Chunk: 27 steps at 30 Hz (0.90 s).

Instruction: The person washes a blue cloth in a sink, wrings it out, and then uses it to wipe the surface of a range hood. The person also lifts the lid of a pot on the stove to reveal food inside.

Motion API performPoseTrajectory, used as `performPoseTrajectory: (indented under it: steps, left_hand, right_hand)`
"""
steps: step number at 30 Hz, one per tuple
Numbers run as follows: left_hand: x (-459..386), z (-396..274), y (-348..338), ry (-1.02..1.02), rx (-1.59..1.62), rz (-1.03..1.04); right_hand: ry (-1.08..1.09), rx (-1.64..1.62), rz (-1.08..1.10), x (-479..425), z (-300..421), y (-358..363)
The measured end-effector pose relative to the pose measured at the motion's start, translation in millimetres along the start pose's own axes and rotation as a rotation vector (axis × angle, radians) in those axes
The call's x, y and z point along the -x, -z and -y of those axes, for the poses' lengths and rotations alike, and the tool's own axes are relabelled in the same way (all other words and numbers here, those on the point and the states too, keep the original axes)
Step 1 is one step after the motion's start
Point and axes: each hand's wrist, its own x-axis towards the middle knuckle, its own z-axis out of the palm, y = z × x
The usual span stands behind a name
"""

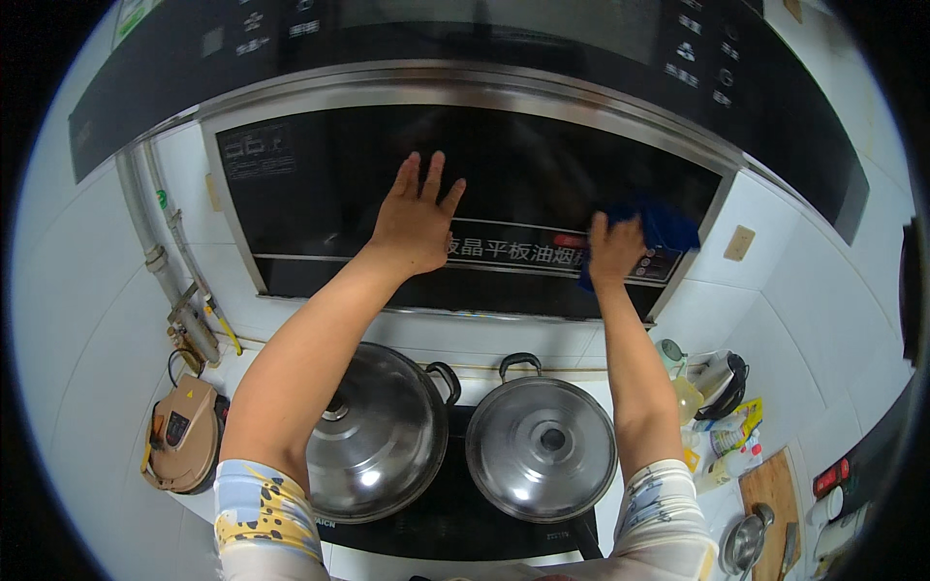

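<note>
My left hand has its fingers spread over the dark glass panel of a range hood, holding nothing. Further right, my right hand presses a blue cloth to the same panel, near its lower right corner. The cloth is slightly blurred and bunched around the fingers. A steel frame borders the panel, which bears writing. Below my forearms, two lidded steel pans, a larger pan and a smaller pan, stand on a black cooktop. My left arm hides part of the larger one.
The hood's dark upper front juts out overhead. At left are pipes and a tan electric griddle. Bottles, a kettle, a wooden cutting board, a knife and a metal ladle crowd the right.
</note>
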Motion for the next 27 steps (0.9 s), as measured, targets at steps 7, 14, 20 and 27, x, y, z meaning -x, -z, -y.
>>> performPoseTrajectory:
  steps: [7,14,20,27]
  left_hand:
    - [23,49,-5,-0.044,-0.1,0.062]
    - [66,102,-19,0.08,-0.18,0.08]
    - [79,109,-8,0.032,0.049,-0.204]
    - [85,144,-16,0.406,0.546,-0.544]
  right_hand:
    - [0.697,-0.245,0.398,26,177,22]
    - [1.06,0.261,0.888,7,182,44]
    - [0.101,0.019,0.375,-29,30,17]
    - [-0.352,0.007,-0.022,-54,91,3]
